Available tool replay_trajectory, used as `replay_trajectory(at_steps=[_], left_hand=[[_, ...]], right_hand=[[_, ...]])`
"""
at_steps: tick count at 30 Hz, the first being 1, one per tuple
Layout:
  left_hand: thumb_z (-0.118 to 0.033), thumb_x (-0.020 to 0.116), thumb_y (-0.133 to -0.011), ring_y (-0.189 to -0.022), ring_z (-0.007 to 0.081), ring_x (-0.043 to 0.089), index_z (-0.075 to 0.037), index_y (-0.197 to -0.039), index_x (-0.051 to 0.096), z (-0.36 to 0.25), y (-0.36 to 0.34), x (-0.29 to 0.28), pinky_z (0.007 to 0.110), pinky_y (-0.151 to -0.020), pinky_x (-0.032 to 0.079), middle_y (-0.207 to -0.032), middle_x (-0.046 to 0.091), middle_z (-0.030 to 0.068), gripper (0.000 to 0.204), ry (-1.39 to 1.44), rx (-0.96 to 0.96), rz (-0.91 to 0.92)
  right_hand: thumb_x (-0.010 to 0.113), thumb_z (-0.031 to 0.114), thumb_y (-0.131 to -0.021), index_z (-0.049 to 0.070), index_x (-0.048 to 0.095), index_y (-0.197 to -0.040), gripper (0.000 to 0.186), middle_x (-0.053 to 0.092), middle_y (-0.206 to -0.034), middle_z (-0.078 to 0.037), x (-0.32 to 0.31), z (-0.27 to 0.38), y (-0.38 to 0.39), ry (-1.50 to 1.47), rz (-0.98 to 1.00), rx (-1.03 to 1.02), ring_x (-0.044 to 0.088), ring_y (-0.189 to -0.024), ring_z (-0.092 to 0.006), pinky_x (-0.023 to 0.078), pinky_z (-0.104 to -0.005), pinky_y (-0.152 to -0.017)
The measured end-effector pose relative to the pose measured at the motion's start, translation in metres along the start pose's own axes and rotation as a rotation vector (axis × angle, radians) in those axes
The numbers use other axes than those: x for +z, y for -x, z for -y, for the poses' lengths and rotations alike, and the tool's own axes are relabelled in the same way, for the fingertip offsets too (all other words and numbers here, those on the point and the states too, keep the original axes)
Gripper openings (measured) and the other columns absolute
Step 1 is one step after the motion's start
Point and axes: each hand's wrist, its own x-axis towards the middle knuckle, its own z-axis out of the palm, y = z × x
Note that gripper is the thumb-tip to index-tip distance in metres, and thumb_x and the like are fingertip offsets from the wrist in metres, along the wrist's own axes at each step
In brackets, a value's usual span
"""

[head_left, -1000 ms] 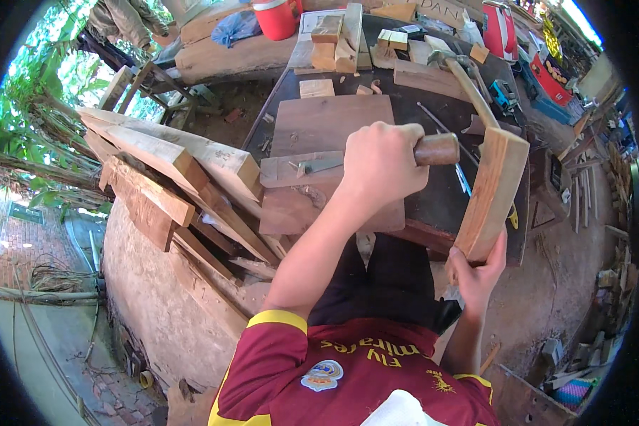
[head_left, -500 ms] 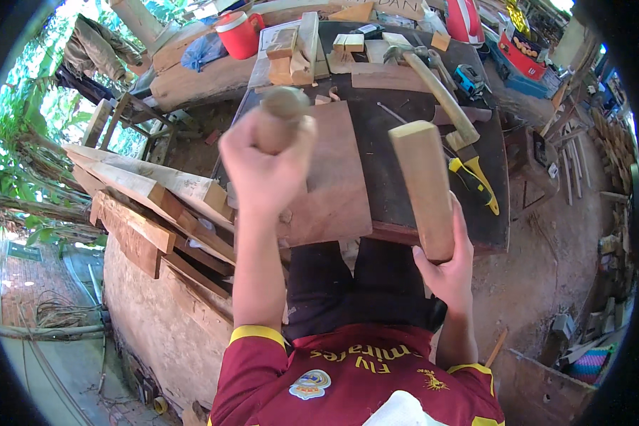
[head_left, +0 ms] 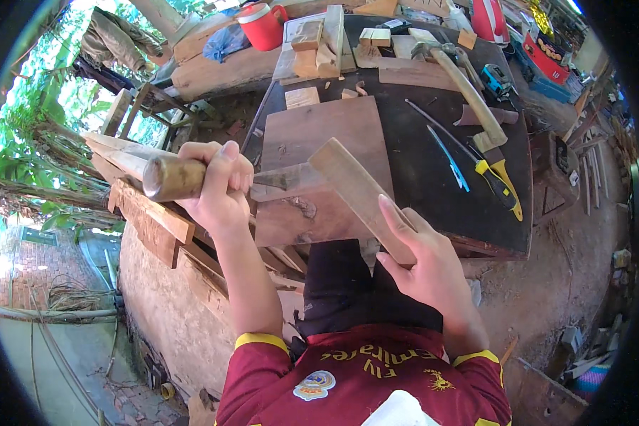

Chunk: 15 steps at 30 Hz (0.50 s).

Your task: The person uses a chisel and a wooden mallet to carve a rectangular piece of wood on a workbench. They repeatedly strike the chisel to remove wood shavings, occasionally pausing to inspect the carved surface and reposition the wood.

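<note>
My left hand (head_left: 219,186) is closed around the round wooden handle of a wide-bladed chisel (head_left: 174,177). Its flat metal blade points right, over a thin brown board (head_left: 326,128) on the table. In my right hand (head_left: 427,266) is a flat-sided wooden block (head_left: 358,192), gripped at its lower end and tilted up to the left. The block's upper end is close to the blade tip; whether they touch I cannot tell. Right of the board lie a light blue pen (head_left: 447,157) and a screwdriver (head_left: 444,131) with a yellow and black handle.
A hammer (head_left: 468,99) and a blue tape measure (head_left: 495,79) lie on the dark table (head_left: 412,192) at the right. Wood offcuts (head_left: 319,46) are piled at the back, near a red jug (head_left: 261,27). Long planks (head_left: 153,216) lean at the left.
My left hand has turned and come down, so the chisel blade now shows, pointing right. The wooden block has moved left and tilted. The pen and screwdriver shaft are now uncovered.
</note>
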Motion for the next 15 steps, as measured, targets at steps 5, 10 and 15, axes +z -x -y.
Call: replay_trajectory(at_steps=[5,10,15], left_hand=[[-0.002,0.053,-0.083,-0.042,0.0110,0.032,-0.009,-0.075,0.043,-0.001,0.001,-0.009,0.027,-0.042,0.030,-0.053,0.034,-0.0001,0.015,0.050,0.046,0.048],[-0.004,0.053,-0.084,-0.042,0.0107,0.032,-0.010,-0.075,0.044,0.000,0.002,-0.012,0.027,-0.042,0.030,-0.053,0.034,-0.0010,0.014,0.053,0.066,0.042],[-0.004,0.049,-0.085,-0.042,0.0084,0.030,-0.013,-0.077,0.044,-0.017,0.010,-0.005,0.025,-0.040,0.026,-0.052,0.031,-0.0034,0.012,0.042,0.239,0.025]], right_hand=[[0.066,0.003,-0.074,0.017,0.033,-0.144,0.079,0.057,-0.110,-0.020,-0.002,0.002,-0.002,-0.094,0.004,0.039,0.057,-0.091,-0.0410,0.049,-0.0412,-0.078],[0.065,0.002,-0.073,0.017,0.033,-0.145,0.080,0.056,-0.110,-0.020,0.001,0.004,-0.002,-0.057,0.027,0.065,0.057,-0.092,-0.0415,0.048,-0.0414,-0.079],[0.064,0.004,-0.075,0.021,0.031,-0.146,0.080,0.054,-0.100,-0.019,0.004,0.001,-0.002,-0.059,-0.030,0.002,0.058,-0.082,-0.0409,0.050,-0.0442,-0.071]])
